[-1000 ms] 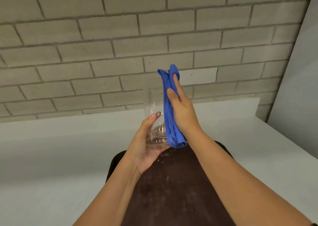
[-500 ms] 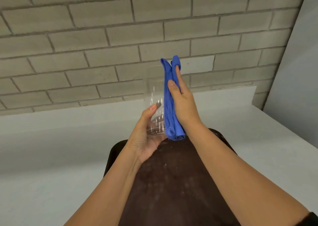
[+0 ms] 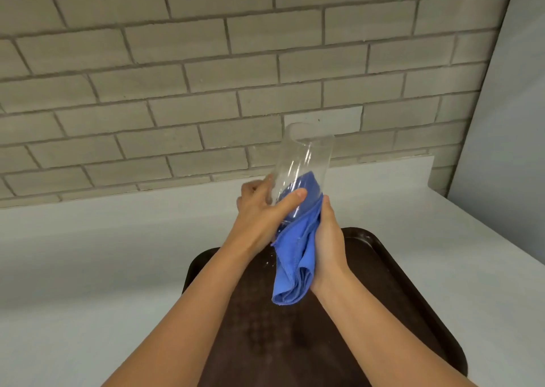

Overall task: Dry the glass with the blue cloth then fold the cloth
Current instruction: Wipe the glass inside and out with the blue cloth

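A tall clear glass (image 3: pixel 303 156) is held in the air above the tray, tilted with its open rim up and away from me. My left hand (image 3: pixel 262 215) wraps around its lower half, thumb across the front. The blue cloth (image 3: pixel 295 265) is bunched under and against the base of the glass, and part of it shows blue through the glass wall. My right hand (image 3: pixel 328 239) presses the cloth against the bottom right side of the glass. The loose end of the cloth hangs down below both hands.
A dark brown tray (image 3: pixel 413 292) with small water spots lies on the white counter (image 3: pixel 88 268) below my arms. A grey brick wall (image 3: pixel 206 77) rises behind the counter. A pale wall panel (image 3: pixel 507 121) closes off the right side.
My left hand has shifted from cupping the base to gripping the glass from the side, and the glass has tilted. The cloth has slid from the glass's right side down to its base.
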`<state>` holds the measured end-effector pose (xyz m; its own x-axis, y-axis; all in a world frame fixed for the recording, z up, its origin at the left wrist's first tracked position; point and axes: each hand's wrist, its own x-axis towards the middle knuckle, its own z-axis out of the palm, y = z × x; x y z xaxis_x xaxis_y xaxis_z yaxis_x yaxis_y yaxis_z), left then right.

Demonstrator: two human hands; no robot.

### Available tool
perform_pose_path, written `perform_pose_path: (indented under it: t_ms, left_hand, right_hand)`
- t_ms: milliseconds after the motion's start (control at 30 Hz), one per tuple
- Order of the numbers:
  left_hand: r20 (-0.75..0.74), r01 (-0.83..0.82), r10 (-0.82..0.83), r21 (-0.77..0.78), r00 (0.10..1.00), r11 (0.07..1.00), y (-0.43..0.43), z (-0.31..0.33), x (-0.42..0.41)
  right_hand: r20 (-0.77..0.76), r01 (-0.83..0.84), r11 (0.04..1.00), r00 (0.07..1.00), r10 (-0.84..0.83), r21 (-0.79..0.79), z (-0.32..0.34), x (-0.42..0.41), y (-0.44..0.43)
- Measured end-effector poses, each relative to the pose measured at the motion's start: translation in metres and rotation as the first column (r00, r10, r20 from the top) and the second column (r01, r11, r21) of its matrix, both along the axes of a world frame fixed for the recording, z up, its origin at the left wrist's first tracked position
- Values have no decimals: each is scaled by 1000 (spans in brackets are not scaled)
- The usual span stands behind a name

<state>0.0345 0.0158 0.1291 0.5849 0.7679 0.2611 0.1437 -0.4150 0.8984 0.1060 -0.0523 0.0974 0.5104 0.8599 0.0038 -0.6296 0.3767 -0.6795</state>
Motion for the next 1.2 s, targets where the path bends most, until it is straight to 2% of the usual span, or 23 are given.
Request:
perform_pose_path:
  t_ms: [67,133,233,367,433,500,533,600,667,700,767,900,967,1033,1067,1100,1200]
  left_hand:
    - [-11,-131,134,167,991,977,-3,7,1]
    - [80,-199,184,291,980,936,-9,11,-1]
    - [95,-209,188,320,978,924,-16,9,-3]
    - [15,-226,226,130,974,966,-16,10,-5]
    - [53,-231,231,-16,971,973,-9,14,-10]
    - [130,-130,165,-239,978,962,-4,15,-18]
    - [194,-25,103,-369,976,929,-3,13,-22]
    - [337,207,-8,-557,941,805,0,5,-27]
    - [442,370,-89,-605,893,705,0,-1,-30]
    - [474,407,-105,-598,874,690,1,-3,-31]
    - [505,433,-116,-573,855,696,5,-5,-31]
    - [532,502,-180,-557,828,661,4,-1,-29]
    - [517,482,-179,-543,837,688,5,-3,-29]
    - [487,441,-164,-533,858,722,8,-7,-31]
    - [474,427,-157,-539,866,726,9,-7,-32]
    - [461,419,-154,-553,874,720,9,-8,-33]
    - [466,429,-154,-571,871,700,10,-9,-34]
  right_hand:
    - [42,27,999,999,-26,-20,4,2,0]
    - [118,72,996,991,-66,-43,10,1,1]
    - [330,167,986,932,-150,-24,16,-5,1]
    - [569,242,970,796,-208,17,11,-23,-3]
    - [671,237,971,714,-199,36,4,-32,-6]
    - [781,239,969,592,-196,62,-1,-38,-9]
    - [836,244,967,512,-195,76,-3,-40,-11]
    - [918,255,959,338,-208,123,0,-40,-10]
    - [949,244,950,201,-244,193,12,-34,-5]
    - [951,229,948,167,-261,220,21,-28,0]
    - [944,206,950,187,-272,233,42,-12,12]
    - [853,194,970,473,-222,145,72,4,28]
    - [804,208,973,560,-200,97,61,-2,25]
    - [782,205,977,599,-169,55,36,-17,12]
    - [793,193,979,588,-162,57,23,-27,4]
    - [826,186,979,537,-169,79,13,-35,-3]
    - [936,202,968,288,-204,149,6,-42,-10]
